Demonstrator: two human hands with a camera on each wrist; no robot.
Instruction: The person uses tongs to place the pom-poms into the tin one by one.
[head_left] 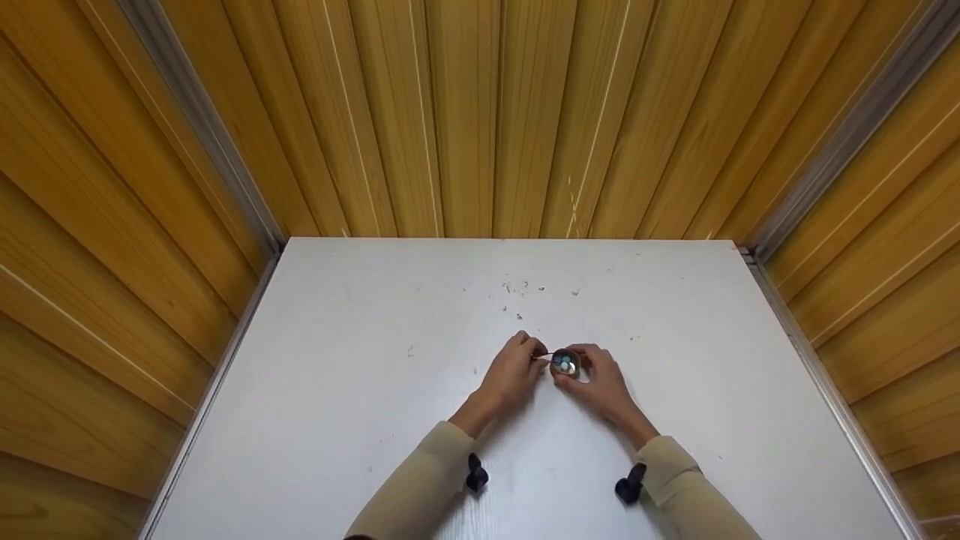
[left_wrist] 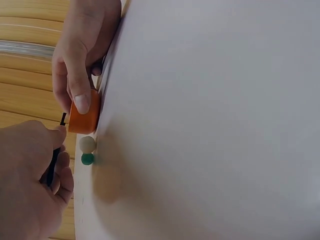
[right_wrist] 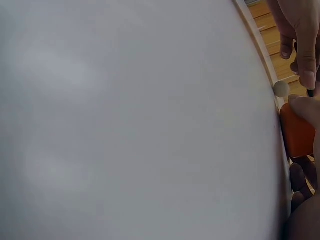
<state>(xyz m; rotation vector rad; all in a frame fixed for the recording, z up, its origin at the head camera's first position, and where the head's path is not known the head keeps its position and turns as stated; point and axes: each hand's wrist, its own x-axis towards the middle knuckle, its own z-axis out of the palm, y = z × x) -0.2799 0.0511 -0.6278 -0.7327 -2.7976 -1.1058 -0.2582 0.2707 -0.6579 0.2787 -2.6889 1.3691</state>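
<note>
My right hand (head_left: pixel 604 384) holds a small orange cup (left_wrist: pixel 84 120) on the white table, thumb on one side and fingers on the other. Seen from above, the cup has small blue and white pieces inside. My left hand (head_left: pixel 512 375), beside the cup, pinches a thin black tool (left_wrist: pixel 52 167); its tip is close to the cup's rim, and its exact kind is hard to tell. A beige ball (left_wrist: pixel 87 145) and a green ball (left_wrist: pixel 87 159) lie near the cup in the left wrist view. The head view does not show these two balls.
The white table (head_left: pixel 337 360) has small dark marks (head_left: pixel 517 287) toward its far side. Yellow wood-look panels (head_left: pixel 465 112) and grey metal posts (head_left: pixel 217 127) enclose it. A small black device (head_left: pixel 477 474) sits at the left wrist, another black device (head_left: pixel 631 484) at the right.
</note>
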